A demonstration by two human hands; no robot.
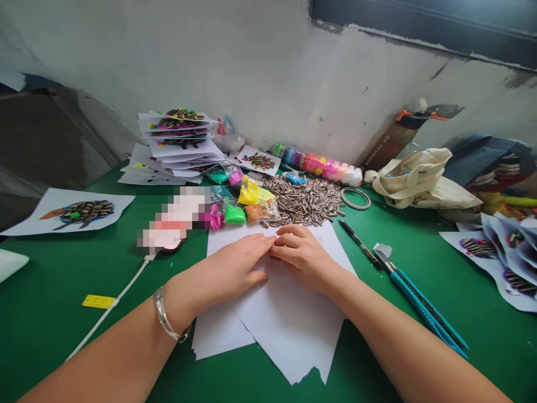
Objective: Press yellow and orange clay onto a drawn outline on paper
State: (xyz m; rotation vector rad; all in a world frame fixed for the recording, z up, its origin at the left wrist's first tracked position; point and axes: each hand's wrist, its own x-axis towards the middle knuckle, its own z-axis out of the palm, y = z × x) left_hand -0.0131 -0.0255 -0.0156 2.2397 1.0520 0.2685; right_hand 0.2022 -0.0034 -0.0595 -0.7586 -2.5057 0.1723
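My left hand [237, 266] lies over the white paper sheets [289, 330], its fingers stretched out and the thumb apart. Its fingertips meet those of my right hand [304, 254] near the top of the paper. The right fingers are bent and close together around a small bit of yellow [285, 245], which looks like soft clay and is mostly hidden. Just beyond the hands lie a pile of striped sunflower seeds [306, 198] and small bags of coloured clay, among them a green bag [234, 212] and a yellow bag [248, 193].
A partly blurred phone-like object [172, 242] with a white cable [130, 288] lies left. On the right are a black pen [359, 243], a blue cutter [423, 308] and a tape roll [356, 198]. Seed pictures are stacked [178, 148] at the back left; a cloth bag [415, 179] sits back right.
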